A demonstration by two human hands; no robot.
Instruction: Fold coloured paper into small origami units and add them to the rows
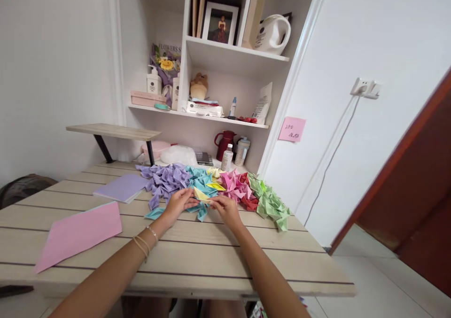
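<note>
Between my two hands is a small piece of folded yellow paper (201,195), held above the table in front of the paper pile. My left hand (180,204) pinches its left side, and my right hand (225,208) grips its right lower edge with thumb and fingers. Just beyond lie folded paper cranes in colour groups: purple ones (169,179), blue ones (201,179), pink ones (232,186), red ones (249,203) and green ones (271,203). A lone blue folded piece (155,213) rests by my left wrist.
Pink paper sheets (82,233) and purple sheets (121,187) lie on the left of the slatted table (197,257). A small raised shelf (114,131) stands at the back left. Behind the cranes are a bottle (227,157), a red jug (224,144) and a tumbler (242,151).
</note>
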